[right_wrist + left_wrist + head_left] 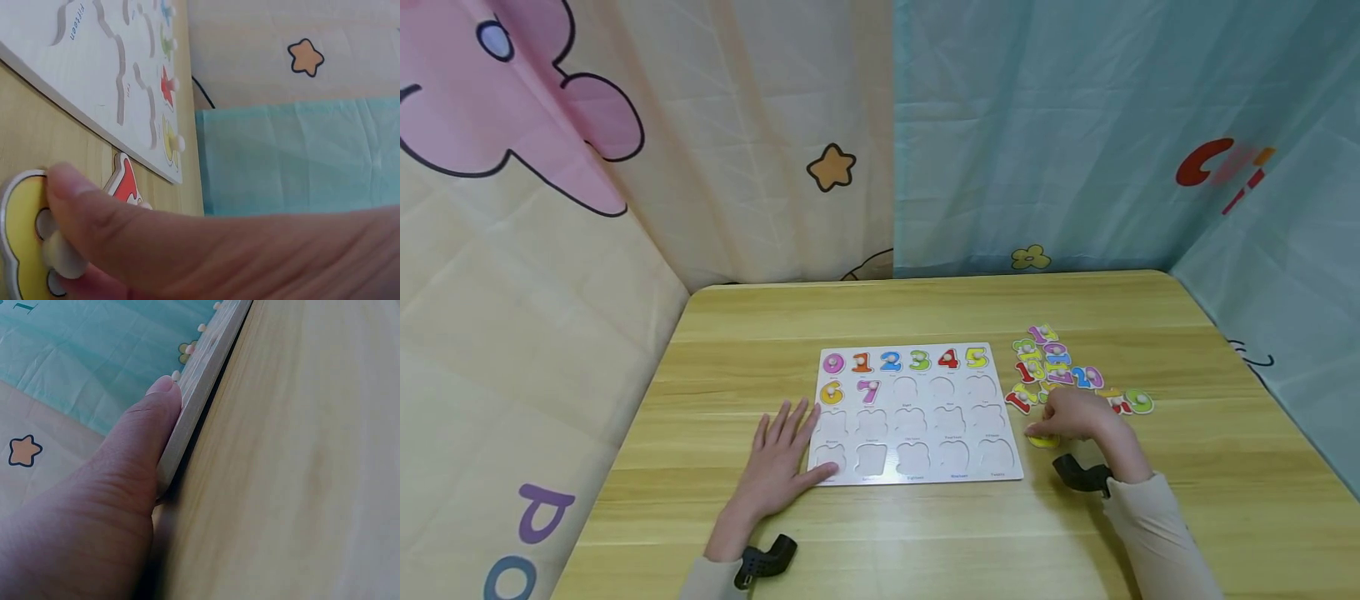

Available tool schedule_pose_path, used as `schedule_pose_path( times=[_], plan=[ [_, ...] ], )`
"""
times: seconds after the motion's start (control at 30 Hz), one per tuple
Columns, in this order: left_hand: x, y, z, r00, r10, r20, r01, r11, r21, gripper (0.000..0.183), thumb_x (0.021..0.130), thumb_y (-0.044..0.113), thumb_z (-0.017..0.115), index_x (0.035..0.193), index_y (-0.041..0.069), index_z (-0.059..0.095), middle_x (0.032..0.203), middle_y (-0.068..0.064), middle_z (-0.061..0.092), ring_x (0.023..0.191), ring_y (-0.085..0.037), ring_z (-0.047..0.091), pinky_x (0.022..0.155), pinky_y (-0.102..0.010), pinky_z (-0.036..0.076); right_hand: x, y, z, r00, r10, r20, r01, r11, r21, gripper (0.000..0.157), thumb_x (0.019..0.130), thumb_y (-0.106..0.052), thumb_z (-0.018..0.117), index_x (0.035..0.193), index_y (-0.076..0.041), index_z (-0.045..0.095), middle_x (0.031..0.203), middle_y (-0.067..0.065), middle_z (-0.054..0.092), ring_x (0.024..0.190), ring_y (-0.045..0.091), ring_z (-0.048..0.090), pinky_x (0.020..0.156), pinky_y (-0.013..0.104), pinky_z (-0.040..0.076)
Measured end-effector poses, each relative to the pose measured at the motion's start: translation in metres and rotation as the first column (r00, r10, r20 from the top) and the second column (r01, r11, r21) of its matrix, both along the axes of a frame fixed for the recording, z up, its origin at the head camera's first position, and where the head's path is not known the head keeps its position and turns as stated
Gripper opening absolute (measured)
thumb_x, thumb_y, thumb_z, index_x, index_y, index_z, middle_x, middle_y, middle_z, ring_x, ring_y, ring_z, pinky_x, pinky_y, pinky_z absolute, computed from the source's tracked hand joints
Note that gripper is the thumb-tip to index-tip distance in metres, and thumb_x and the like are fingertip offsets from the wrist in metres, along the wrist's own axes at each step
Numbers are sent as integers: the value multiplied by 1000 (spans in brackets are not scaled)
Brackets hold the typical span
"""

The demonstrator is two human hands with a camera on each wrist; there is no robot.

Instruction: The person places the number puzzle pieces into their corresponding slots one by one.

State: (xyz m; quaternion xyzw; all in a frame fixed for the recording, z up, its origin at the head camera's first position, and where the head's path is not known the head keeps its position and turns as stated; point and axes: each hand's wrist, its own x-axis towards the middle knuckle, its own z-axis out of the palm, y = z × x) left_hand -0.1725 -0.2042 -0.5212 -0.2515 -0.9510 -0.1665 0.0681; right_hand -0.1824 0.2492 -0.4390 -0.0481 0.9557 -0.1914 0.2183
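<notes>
A white number puzzle board [891,460] lies flat on the table, with the knobbed pieces 0 to 7 in its upper recesses. My left hand [775,471] rests at the board's left edge, fingers spread, its thumb [164,403] over the lower corner. Right of the board, my right hand [1075,414] pinches the white knob [65,256] of a yellow number piece [25,215]. That piece looks like an 8, and the fingers partly cover it. Next to it lies a red number piece [127,181].
Several loose number pieces lie in a cluster beyond my right hand, among them a blue and purple 20 [1087,377] and a green-edged piece [1139,402]. The wooden table [880,542] meets printed curtains [1037,150] at its back and sides.
</notes>
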Motion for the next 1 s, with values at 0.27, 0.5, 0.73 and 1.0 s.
schedule_pose_path(
  times=[0.27, 0.5, 0.73, 1.0],
  plan=[
    [0, 0, -1, 1000, 0, -2, 0, 1000, 2, 89, 85, 65, 54, 151, 11, 26, 155, -12, 20, 141, -36, 10, 110, -57, 2, 2, -1, 4, 998, -24, -52, 25, 999, 34, 48, 78, -43, 75, 52, -14, 46, 51, -6, 35, 47, 10, 34, 46, 24, 21],
    [0, 0, -1, 1000, -8, -25, 8, 1000, 10, 89, 85, 65, 53, 150, 11, 28, 154, -13, 22, 140, -38, 13, 109, -58, 4, 7, -2, 5, 998, -44, 50, 41, 998, 56, 47, 78, -47, 74, 55, -12, 51, 50, -5, 43, 45, 10, 42, 44, 22, 30],
    [0, -1, 0, 1000, -3, -5, 3, 1000, -12, 89, 85, 66, 52, 151, 12, 25, 155, -12, 21, 141, -36, 10, 110, -57, 3, 6, -1, 3, 1000, -13, -27, 13, 1000, 10, 41, 82, -34, 73, 59, -13, 47, 55, -5, 39, 49, 10, 38, 46, 24, 28],
    [1, 0, 1, 1000, 4, -1, -4, 1000, -10, 90, 85, 65, 54, 151, 12, 25, 155, -13, 21, 141, -37, 11, 110, -57, 2, 2, 2, -1, 993, 16, -116, -23, 998, -64, 22, 84, -20, 70, 76, -11, 52, 63, -1, 44, 56, 15, 42, 49, 28, 32]
  ],
)
